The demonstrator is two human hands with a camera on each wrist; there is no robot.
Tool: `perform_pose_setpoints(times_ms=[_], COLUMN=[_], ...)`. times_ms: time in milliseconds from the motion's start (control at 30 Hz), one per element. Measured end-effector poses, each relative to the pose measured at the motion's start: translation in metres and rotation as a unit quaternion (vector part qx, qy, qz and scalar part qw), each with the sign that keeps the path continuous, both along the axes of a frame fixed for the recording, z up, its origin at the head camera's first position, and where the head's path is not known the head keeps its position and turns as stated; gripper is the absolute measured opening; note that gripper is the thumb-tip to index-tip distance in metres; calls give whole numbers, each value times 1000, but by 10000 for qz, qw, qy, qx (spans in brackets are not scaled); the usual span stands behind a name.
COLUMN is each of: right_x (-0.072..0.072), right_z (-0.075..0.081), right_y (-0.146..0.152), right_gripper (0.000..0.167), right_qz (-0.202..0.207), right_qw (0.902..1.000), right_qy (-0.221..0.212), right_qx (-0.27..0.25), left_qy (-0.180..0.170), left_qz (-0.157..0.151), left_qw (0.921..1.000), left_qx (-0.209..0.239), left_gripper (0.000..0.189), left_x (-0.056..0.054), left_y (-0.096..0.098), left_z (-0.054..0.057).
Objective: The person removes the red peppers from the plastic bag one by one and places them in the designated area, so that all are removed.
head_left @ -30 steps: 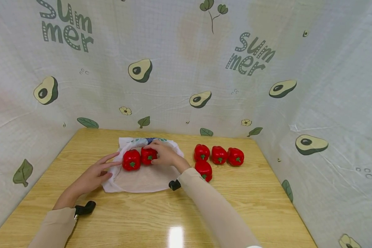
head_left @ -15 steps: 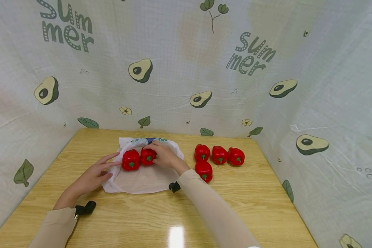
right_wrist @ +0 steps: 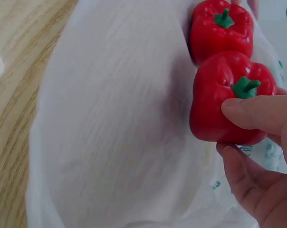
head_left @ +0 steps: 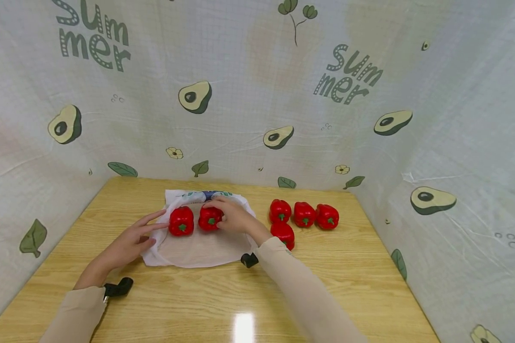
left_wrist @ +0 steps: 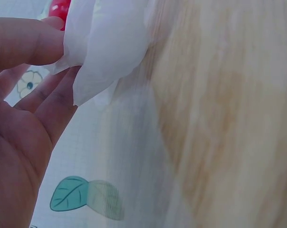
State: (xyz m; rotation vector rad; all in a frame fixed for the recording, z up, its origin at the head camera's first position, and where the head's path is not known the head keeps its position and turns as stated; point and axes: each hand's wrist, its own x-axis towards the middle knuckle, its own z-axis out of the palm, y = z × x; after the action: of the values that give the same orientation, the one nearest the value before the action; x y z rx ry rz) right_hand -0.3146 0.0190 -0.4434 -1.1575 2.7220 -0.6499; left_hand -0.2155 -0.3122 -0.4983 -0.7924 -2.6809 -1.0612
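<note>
A white plastic bag [head_left: 197, 252] lies spread on the table with its mouth held wide. My left hand [head_left: 130, 244] pinches its left edge, and the thin white film [left_wrist: 110, 42] passes between thumb and fingers in the left wrist view. One red bell pepper [head_left: 181, 221] with a green stem rests in the bag close to the left fingertips. Beside it, my right hand [head_left: 236, 216] grips a second red bell pepper [right_wrist: 217, 111], thumb on its front and fingers around its side and underneath. That pepper's far side is hidden.
Right of the bag several more red bell peppers [head_left: 303, 214] stand grouped on the wooden table [head_left: 189, 305]; my right sleeve partly covers the nearest one [head_left: 283, 233]. A printed white cloth [head_left: 236, 157] hangs behind and along both sides.
The right hand has shifted slightly to the right with its bell pepper, widening the gap to the other one. The left hand stays at the bag's edge.
</note>
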Motion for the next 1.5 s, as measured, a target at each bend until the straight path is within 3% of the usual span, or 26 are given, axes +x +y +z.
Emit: perform_pose_setpoints(times_ms=[433,700,1167,1500], right_x=[16,30,48,55], right_z=[20,36,52,52], right_y=[31,52,105,142], right_gripper=[62,63,63,64], right_qz=[296,167,-133,-228], right_qw=[9991,9993,9977,9975], right_qy=[-45,-90,-123,318], right_qx=[-297,-311,-650,-588], left_qy=[8,-58,-40,44], left_qz=[20,16,33,29], left_qw=[10000,10000,10000,10000], left_qx=[4,37,3,-74], left_gripper=[55,56,56,56], left_x=[0,0,0,1], left_y=[-1,-1,0,1], left_z=[1,0,-1,1])
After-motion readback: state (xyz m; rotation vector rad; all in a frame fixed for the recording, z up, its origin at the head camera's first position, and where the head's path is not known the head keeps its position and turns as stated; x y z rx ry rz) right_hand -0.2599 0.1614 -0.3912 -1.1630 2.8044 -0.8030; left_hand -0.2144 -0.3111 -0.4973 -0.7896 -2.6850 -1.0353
